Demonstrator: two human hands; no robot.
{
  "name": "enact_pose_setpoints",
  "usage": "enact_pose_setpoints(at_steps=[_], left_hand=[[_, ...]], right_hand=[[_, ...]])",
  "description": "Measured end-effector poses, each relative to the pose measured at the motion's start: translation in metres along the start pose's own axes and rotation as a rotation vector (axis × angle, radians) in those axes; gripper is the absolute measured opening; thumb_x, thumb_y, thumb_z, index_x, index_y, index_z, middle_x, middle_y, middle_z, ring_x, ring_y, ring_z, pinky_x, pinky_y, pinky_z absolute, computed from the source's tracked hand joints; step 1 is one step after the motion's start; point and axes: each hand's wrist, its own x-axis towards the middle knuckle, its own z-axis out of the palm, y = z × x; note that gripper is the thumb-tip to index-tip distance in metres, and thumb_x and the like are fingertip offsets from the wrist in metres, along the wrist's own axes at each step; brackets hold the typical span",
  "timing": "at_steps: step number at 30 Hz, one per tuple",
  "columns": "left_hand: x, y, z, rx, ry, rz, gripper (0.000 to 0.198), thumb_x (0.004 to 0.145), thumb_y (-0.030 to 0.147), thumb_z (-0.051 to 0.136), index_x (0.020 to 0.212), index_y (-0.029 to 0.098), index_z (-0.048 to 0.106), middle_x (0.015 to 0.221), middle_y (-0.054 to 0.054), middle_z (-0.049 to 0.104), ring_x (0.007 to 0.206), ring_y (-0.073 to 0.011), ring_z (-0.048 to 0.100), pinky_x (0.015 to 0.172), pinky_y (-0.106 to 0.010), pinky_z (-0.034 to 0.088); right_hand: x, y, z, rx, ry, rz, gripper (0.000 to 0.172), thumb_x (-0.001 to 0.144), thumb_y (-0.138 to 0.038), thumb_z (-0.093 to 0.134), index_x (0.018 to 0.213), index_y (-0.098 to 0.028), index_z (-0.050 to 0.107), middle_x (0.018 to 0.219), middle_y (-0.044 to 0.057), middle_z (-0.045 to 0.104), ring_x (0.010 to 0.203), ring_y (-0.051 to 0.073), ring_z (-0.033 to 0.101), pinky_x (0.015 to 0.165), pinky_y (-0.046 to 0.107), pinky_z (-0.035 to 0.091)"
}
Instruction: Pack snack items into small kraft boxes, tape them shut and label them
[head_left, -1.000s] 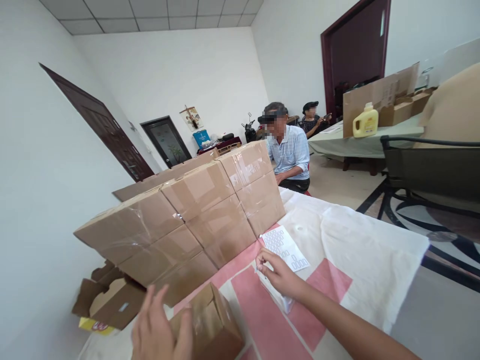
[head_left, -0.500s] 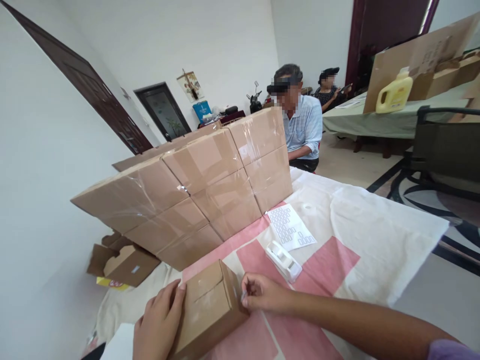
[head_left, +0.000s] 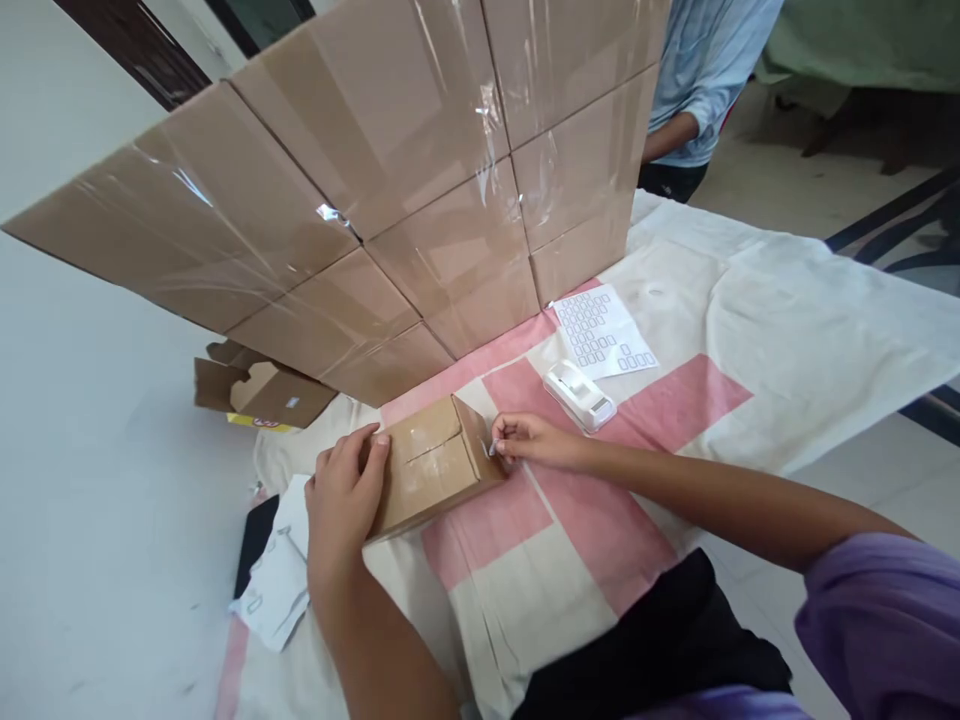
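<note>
A small taped cardboard box (head_left: 427,460) lies on the cloth in front of me. My left hand (head_left: 349,490) grips its left side, thumb on the top face and fingers along the far edge. At the box's right end, my right hand (head_left: 517,440) pinches a small whitish strip that looks like a piece of tape (head_left: 493,448), close against the end face. Just beyond that hand sits a white tape dispenser (head_left: 579,395). A white sheet printed with rows of small outlined boxes (head_left: 604,330) lies behind the dispenser.
Stacked taped cartons (head_left: 450,220) form a wall across the far side of the table. An open carton (head_left: 274,390) stands at the left, and crumpled white paper (head_left: 281,570) lies nearer. Behind the stack sits a person in a light blue shirt (head_left: 712,80). Pink-and-cream cloth (head_left: 517,580) covers the table.
My view has tilted down, so the box and hands appear higher and the room behind is mostly out of frame. Both hands remain at the box, the right still pinching the strip at its end.
</note>
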Motion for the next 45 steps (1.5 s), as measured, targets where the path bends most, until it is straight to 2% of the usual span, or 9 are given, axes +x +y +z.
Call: enact_pose_setpoints(at_steps=[4, 10, 17, 23, 33, 41, 45], left_hand=[[0.001, -0.002, -0.001, -0.037, 0.0, 0.057, 0.045, 0.098, 0.057, 0.036, 0.127, 0.033, 0.061, 0.135, -0.002, 0.066, 0.131, -0.0313, 0.05, 0.111, -0.059, 0.036], [0.002, -0.001, 0.001, -0.026, -0.003, 0.047, 0.044, 0.098, 0.056, 0.037, 0.126, 0.033, 0.062, 0.131, -0.003, 0.067, 0.131, -0.0301, 0.05, 0.113, -0.057, 0.035], [0.0, 0.004, 0.0, -0.003, -0.005, 0.002, 0.045, 0.098, 0.057, 0.036, 0.127, 0.034, 0.062, 0.132, -0.005, 0.066, 0.134, -0.0309, 0.048, 0.111, -0.058, 0.037], [-0.001, 0.005, 0.002, -0.008, 0.006, 0.011, 0.046, 0.099, 0.059, 0.034, 0.127, 0.035, 0.062, 0.133, -0.005, 0.065, 0.135, -0.0301, 0.047, 0.114, -0.057, 0.034], [-0.007, 0.01, 0.0, 0.023, 0.026, -0.015, 0.046, 0.1, 0.057, 0.032, 0.128, 0.034, 0.061, 0.135, -0.006, 0.064, 0.135, -0.0308, 0.048, 0.111, -0.055, 0.037], [-0.011, 0.011, 0.001, 0.021, 0.02, 0.016, 0.048, 0.101, 0.059, 0.03, 0.13, 0.034, 0.059, 0.14, -0.002, 0.062, 0.137, -0.0305, 0.043, 0.113, -0.051, 0.037], [-0.01, 0.01, 0.002, 0.022, 0.033, 0.022, 0.049, 0.101, 0.059, 0.03, 0.131, 0.034, 0.06, 0.139, -0.002, 0.062, 0.136, -0.0305, 0.045, 0.114, -0.05, 0.036]], right_hand=[[0.001, -0.003, 0.002, 0.018, -0.023, -0.004, 0.054, 0.073, -0.062, 0.081, 0.083, -0.017, 0.054, 0.073, -0.004, 0.057, 0.062, 0.008, 0.053, 0.061, 0.024, 0.04], [-0.001, -0.005, 0.003, 0.025, -0.076, 0.028, 0.05, 0.074, -0.059, 0.081, 0.083, -0.016, 0.056, 0.075, -0.003, 0.059, 0.063, 0.009, 0.053, 0.06, 0.024, 0.039], [0.0, 0.002, 0.009, 0.023, -0.059, 0.002, 0.043, 0.077, -0.052, 0.079, 0.083, -0.016, 0.056, 0.077, -0.002, 0.059, 0.062, 0.008, 0.046, 0.06, 0.024, 0.036], [-0.001, 0.004, 0.009, 0.036, -0.046, 0.009, 0.037, 0.078, -0.046, 0.079, 0.085, -0.017, 0.056, 0.076, -0.003, 0.057, 0.062, 0.008, 0.047, 0.06, 0.024, 0.037], [-0.001, 0.008, 0.015, 0.11, -0.047, 0.022, 0.039, 0.076, -0.044, 0.08, 0.086, -0.018, 0.053, 0.074, -0.005, 0.054, 0.058, 0.007, 0.047, 0.056, 0.023, 0.039], [-0.006, 0.005, 0.018, 0.038, -0.039, -0.036, 0.024, 0.083, -0.031, 0.072, 0.092, -0.019, 0.053, 0.078, -0.004, 0.056, 0.067, 0.009, 0.05, 0.061, 0.023, 0.039], [-0.01, -0.003, 0.019, -0.038, 0.0, -0.065, 0.017, 0.085, -0.028, 0.069, 0.092, -0.02, 0.056, 0.074, -0.005, 0.052, 0.066, 0.01, 0.048, 0.062, 0.024, 0.039]])
